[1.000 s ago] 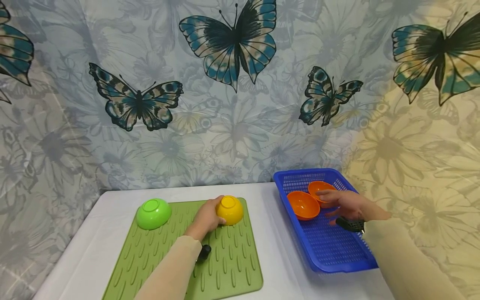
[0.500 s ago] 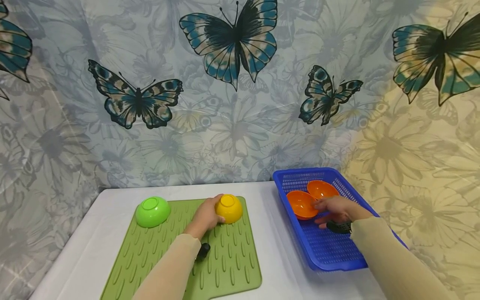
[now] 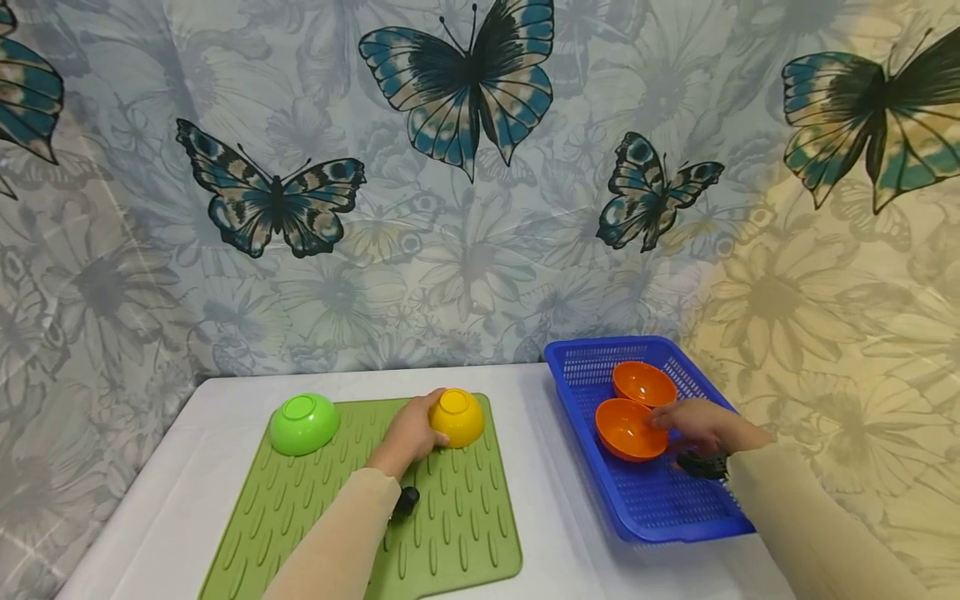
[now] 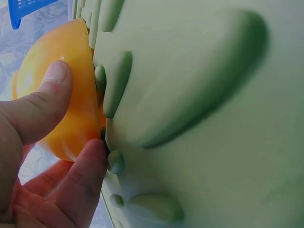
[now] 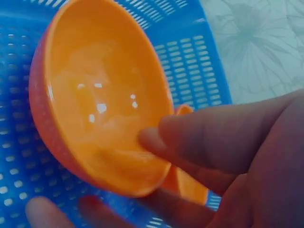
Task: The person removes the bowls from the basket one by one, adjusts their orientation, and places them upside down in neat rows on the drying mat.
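Note:
An upside-down yellow bowl (image 3: 456, 419) rests on the green ridged mat (image 3: 450, 533). My left hand (image 3: 412, 429) grips its side; in the left wrist view the thumb (image 4: 59, 78) presses the wall while fingertips reach the rim at the mat. Inside the blue basket (image 3: 626, 525), my right hand (image 3: 701, 425) pinches the right rim of the nearer orange bowl (image 3: 626, 429), which is upright and slightly tilted. The right wrist view shows fingertips inside that bowl (image 5: 104, 95) and other fingers below its outside. A second orange bowl (image 3: 643, 382) lies right behind it.
A green bowl (image 3: 303, 425) sits upside down at the mat's back left corner. White cloth (image 3: 558, 500) covers the table between mat and basket. A butterfly-print fabric wall (image 3: 480, 275) rises directly behind the table.
My right hand has come from over the far orange bowl to the nearer one, taken its rim and shifted it right and toward me. The left hand has stayed on the yellow bowl.

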Available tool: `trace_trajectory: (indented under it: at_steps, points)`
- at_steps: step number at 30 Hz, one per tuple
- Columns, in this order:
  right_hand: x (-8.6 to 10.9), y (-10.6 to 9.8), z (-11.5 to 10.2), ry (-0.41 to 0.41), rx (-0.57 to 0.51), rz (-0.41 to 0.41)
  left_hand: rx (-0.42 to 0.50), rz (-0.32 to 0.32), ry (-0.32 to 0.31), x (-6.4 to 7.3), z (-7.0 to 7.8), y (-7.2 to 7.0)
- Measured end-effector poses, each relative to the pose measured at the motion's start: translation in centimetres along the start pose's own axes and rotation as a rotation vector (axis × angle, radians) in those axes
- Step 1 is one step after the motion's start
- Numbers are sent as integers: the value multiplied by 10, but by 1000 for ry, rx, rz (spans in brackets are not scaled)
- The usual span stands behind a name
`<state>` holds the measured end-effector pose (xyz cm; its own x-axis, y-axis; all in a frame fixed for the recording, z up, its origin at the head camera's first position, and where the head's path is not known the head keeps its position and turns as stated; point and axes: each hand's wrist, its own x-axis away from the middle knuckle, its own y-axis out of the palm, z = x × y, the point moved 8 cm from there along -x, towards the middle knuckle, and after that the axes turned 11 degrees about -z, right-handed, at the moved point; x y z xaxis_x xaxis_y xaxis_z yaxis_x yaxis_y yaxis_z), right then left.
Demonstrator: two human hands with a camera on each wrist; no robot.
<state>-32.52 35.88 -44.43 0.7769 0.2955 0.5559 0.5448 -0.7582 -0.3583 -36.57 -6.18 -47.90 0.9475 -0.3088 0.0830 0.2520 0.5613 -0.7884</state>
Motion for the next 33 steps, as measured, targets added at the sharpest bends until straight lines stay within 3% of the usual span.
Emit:
trace_trajectory:
  at_steps: [10,20,33]
  points:
    - [-4,-2,0,-7,47,1,12,-8,-13,1,0,2]
    - [-23,8,9,-19,-192,-113,13,4,-9,2,-2,-1]
    - [-17,1,15,-37,-208,-108,40,7,-30,2,-3,0]
